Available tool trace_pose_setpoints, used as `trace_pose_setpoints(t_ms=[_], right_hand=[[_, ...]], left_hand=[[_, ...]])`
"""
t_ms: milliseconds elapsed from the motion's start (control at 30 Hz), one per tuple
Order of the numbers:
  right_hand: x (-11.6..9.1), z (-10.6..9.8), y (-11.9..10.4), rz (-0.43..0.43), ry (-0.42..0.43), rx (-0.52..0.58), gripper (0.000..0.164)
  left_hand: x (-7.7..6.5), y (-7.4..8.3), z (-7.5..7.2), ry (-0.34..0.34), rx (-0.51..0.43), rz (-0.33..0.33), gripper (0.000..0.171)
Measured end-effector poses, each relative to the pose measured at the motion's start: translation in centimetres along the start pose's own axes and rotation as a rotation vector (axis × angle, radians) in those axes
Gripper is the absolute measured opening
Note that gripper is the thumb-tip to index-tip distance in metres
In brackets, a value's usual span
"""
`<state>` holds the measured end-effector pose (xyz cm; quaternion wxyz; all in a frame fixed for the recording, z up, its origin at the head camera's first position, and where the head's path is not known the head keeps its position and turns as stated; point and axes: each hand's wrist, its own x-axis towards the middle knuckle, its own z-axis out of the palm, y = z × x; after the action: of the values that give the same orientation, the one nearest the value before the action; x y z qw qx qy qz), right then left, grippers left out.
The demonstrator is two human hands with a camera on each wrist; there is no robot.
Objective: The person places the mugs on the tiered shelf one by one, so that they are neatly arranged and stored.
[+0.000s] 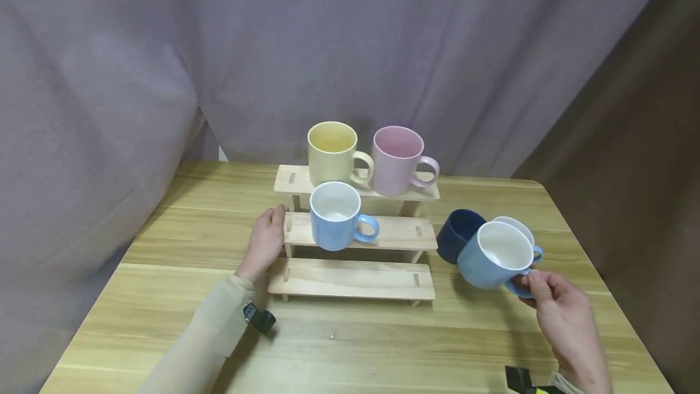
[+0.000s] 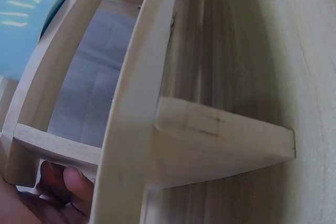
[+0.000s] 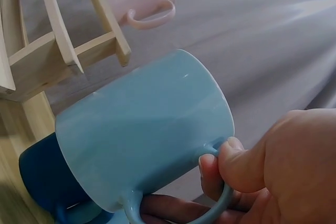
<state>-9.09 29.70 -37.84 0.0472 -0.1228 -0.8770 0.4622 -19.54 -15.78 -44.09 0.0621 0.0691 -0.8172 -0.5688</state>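
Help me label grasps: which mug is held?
The tilted light blue mug gripped in the right hand; every other mug, including the light blue one on the middle shelf, is unheld.

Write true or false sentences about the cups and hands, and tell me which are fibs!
The yellow mug and the pink mug stand on the top shelf. True.
The right hand holds the pink mug. False: it holds a light blue mug.
The left hand touches the wooden stand. True.
The dark blue mug is on the stand. False: it is on the table.
Another light blue mug stands on the middle shelf. True.
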Motion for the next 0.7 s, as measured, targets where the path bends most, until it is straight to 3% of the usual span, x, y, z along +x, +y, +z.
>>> trace_pose_setpoints(t_ms=[367,700], right_hand=[[0.6,0.6,1.4,-0.007,-0.005,-0.017,0.044],[1.3,0.9,1.6,-0.029,-0.035,-0.066,0.044]], left_hand=[[0.1,0.3,0.2,-0.023,0.007,-0.023,0.044],[-0.1,0.2,0.1,0.005,0.049,-0.026,0.046]])
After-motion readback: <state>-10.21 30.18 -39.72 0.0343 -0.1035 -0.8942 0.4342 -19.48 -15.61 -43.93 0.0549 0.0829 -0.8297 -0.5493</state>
